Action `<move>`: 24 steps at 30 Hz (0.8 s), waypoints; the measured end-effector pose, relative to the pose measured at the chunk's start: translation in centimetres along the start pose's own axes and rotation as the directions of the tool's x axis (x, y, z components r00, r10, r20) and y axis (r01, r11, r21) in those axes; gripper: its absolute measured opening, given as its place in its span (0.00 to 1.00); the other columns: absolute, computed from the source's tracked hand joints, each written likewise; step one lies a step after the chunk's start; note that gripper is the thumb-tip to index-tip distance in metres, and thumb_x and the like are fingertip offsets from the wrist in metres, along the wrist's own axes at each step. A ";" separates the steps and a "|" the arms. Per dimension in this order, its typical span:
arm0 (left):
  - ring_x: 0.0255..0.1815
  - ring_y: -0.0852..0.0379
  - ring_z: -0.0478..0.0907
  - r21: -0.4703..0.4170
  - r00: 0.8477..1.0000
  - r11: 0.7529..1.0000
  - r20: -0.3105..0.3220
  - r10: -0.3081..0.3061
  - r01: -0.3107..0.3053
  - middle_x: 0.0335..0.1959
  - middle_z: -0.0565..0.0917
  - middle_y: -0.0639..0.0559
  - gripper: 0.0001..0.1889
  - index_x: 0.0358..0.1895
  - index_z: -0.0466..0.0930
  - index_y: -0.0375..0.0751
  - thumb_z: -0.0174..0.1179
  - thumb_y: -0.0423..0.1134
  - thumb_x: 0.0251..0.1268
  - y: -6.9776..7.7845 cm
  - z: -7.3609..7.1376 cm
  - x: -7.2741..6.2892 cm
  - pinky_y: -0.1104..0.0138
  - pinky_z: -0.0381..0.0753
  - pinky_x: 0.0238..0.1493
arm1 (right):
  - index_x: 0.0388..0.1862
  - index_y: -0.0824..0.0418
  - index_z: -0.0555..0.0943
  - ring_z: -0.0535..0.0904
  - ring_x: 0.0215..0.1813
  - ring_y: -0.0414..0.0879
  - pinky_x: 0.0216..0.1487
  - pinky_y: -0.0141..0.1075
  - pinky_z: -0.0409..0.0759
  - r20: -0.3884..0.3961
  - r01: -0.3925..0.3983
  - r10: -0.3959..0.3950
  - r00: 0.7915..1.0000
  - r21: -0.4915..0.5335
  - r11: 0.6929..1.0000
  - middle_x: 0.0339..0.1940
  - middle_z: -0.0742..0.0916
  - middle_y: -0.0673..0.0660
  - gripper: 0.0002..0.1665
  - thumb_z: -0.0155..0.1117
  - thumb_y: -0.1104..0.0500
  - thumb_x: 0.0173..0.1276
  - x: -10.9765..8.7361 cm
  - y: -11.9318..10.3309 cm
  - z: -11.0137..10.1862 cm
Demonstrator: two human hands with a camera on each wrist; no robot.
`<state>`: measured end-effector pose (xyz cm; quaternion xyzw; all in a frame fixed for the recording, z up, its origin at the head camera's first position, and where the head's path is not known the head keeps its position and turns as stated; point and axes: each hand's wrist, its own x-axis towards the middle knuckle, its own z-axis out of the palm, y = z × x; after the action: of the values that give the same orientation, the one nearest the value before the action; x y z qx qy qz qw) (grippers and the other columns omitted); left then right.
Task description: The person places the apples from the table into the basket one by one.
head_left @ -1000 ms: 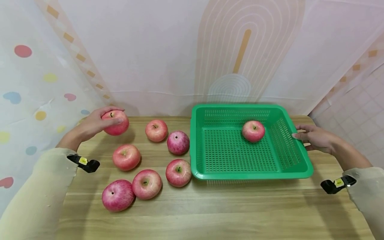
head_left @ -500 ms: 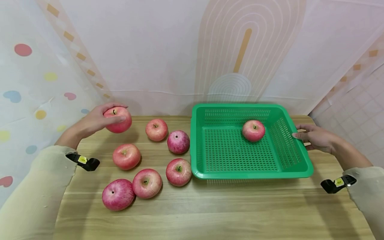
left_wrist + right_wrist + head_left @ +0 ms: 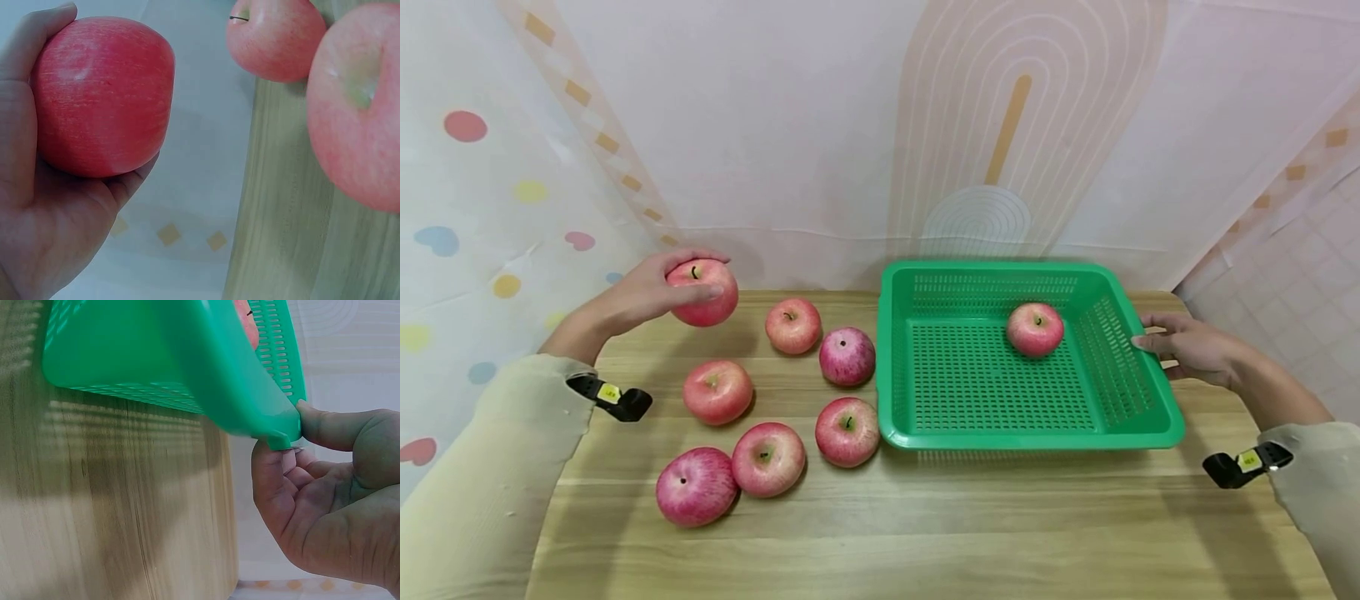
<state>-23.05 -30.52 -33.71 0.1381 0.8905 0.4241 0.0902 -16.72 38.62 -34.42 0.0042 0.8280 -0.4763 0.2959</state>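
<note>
My left hand (image 3: 651, 293) grips a pinkish-red apple (image 3: 709, 298) above the table's far left part, thumb across its near side; the left wrist view shows the apple (image 3: 103, 97) cupped between thumb and fingers. At the right, my right hand (image 3: 1198, 346) pinches the rim of a green plastic basket (image 3: 992, 440). Its thumb lies over the rim with the fingers beneath, as the right wrist view shows the hand (image 3: 325, 500). Inside the basket rests one apple (image 3: 1035, 329), towards the back right.
Several apples lie on the wooden table (image 3: 925, 533) left of the basket, among them a purplish apple (image 3: 847, 357) and a red apple (image 3: 847, 432) close by its left wall. Nearest the left hand are two pink apples, one (image 3: 718, 392) in front. A patterned cloth (image 3: 790, 125) hangs behind.
My left hand has moved slightly right and up with the apple in its grip. The right hand keeps its hold on the basket rim, and the basket stays in place.
</note>
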 end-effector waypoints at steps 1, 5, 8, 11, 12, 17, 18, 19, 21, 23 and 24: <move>0.49 0.61 0.77 0.003 1.000 1.000 0.002 0.001 -0.001 0.52 0.79 0.58 0.26 0.68 0.73 0.41 0.65 0.41 0.70 0.1 0.0 0.1 0.71 0.80 0.44 | 0.73 0.75 0.53 0.84 0.46 0.44 0.48 0.45 0.84 0.000 0.000 0.000 1.000 0.000 1.000 0.47 0.82 0.53 0.28 0.44 0.58 0.85 0.0 0.0 0.0; 0.49 0.61 0.77 0.013 1.000 1.000 0.008 0.011 -0.011 0.53 0.79 0.57 0.26 0.68 0.74 0.42 0.65 0.41 0.70 0.9 0.1 0.3 0.71 0.80 0.44 | 0.73 0.74 0.54 0.84 0.46 0.44 0.48 0.45 0.84 0.000 -0.002 0.002 1.000 0.000 1.000 0.47 0.82 0.53 0.28 0.44 0.58 0.85 0.0 0.0 0.0; 0.50 0.62 0.76 0.027 1.000 0.999 0.009 0.029 -0.029 0.55 0.79 0.57 0.26 0.68 0.74 0.42 0.66 0.41 0.69 1.5 0.2 0.7 0.72 0.79 0.44 | 0.73 0.74 0.53 0.84 0.46 0.44 0.48 0.45 0.84 -0.002 -0.003 0.003 1.000 -0.004 1.000 0.48 0.82 0.53 0.28 0.45 0.58 0.85 0.0 0.0 0.0; 0.50 0.61 0.76 0.040 0.999 0.998 0.011 0.046 -0.046 0.55 0.78 0.56 0.26 0.68 0.74 0.42 0.66 0.41 0.68 2.1 0.3 1.0 0.71 0.80 0.43 | 0.73 0.74 0.53 0.84 0.46 0.44 0.48 0.45 0.84 -0.003 -0.001 0.001 1.000 -0.006 1.000 0.48 0.82 0.53 0.29 0.44 0.58 0.85 0.0 0.0 0.0; 0.50 0.61 0.76 0.046 0.999 0.998 0.011 0.049 -0.050 0.55 0.78 0.56 0.26 0.68 0.74 0.43 0.66 0.41 0.68 2.3 0.3 1.0 0.71 0.80 0.43 | 0.73 0.74 0.53 0.84 0.46 0.44 0.48 0.45 0.84 -0.004 -0.001 0.001 1.000 -0.006 1.000 0.48 0.82 0.53 0.29 0.44 0.58 0.85 0.0 0.0 0.0; 0.50 0.60 0.76 0.062 0.999 0.997 0.014 0.045 -0.046 0.54 0.79 0.55 0.26 0.68 0.75 0.45 0.67 0.42 0.67 3.0 0.4 1.3 0.71 0.79 0.43 | 0.73 0.74 0.54 0.84 0.46 0.45 0.48 0.45 0.84 -0.005 0.000 0.000 1.000 -0.004 1.000 0.47 0.82 0.53 0.28 0.44 0.58 0.86 0.0 0.0 0.0; 0.50 0.59 0.76 0.062 0.999 0.997 0.016 0.044 -0.045 0.54 0.79 0.55 0.26 0.68 0.75 0.45 0.67 0.43 0.67 3.2 0.4 1.4 0.71 0.79 0.43 | 0.72 0.74 0.54 0.84 0.46 0.45 0.48 0.45 0.84 -0.004 -0.001 0.001 1.000 -0.004 1.000 0.47 0.82 0.53 0.28 0.44 0.58 0.85 0.0 0.0 0.0; 0.50 0.59 0.76 0.064 0.999 0.997 0.018 0.043 -0.044 0.55 0.79 0.54 0.26 0.68 0.75 0.46 0.68 0.44 0.67 3.3 0.5 1.4 0.71 0.79 0.43 | 0.72 0.74 0.54 0.84 0.46 0.45 0.48 0.45 0.84 -0.005 -0.002 0.002 1.000 -0.004 1.000 0.47 0.82 0.53 0.27 0.44 0.58 0.85 0.0 0.0 0.0; 0.51 0.58 0.76 0.066 0.999 0.997 0.024 0.043 -0.044 0.55 0.79 0.53 0.26 0.67 0.75 0.46 0.68 0.45 0.68 3.7 0.6 1.5 0.71 0.79 0.44 | 0.72 0.74 0.54 0.84 0.46 0.45 0.49 0.45 0.84 -0.005 -0.004 0.004 1.000 -0.005 1.000 0.47 0.82 0.53 0.27 0.44 0.58 0.85 0.0 0.0 0.0; 0.51 0.56 0.76 0.069 0.999 0.997 0.032 0.039 -0.041 0.55 0.79 0.52 0.26 0.67 0.75 0.47 0.67 0.47 0.68 4.2 0.7 1.6 0.70 0.79 0.44 | 0.73 0.74 0.54 0.84 0.46 0.45 0.49 0.45 0.84 -0.005 -0.005 0.005 1.000 -0.005 1.000 0.47 0.82 0.53 0.28 0.44 0.58 0.85 0.0 0.0 0.0; 0.51 0.56 0.76 0.072 0.999 0.997 0.036 0.038 -0.040 0.55 0.79 0.51 0.27 0.68 0.75 0.47 0.67 0.47 0.68 4.4 0.7 1.7 0.70 0.79 0.44 | 0.73 0.74 0.53 0.84 0.46 0.45 0.49 0.45 0.84 -0.004 -0.006 0.005 1.000 -0.005 1.000 0.47 0.82 0.53 0.28 0.44 0.58 0.85 0.0 0.0 0.0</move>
<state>-23.74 -26.81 -30.85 0.1660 0.9007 0.3908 0.0921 -16.71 38.57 -34.42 0.0067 0.8297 -0.4736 0.2956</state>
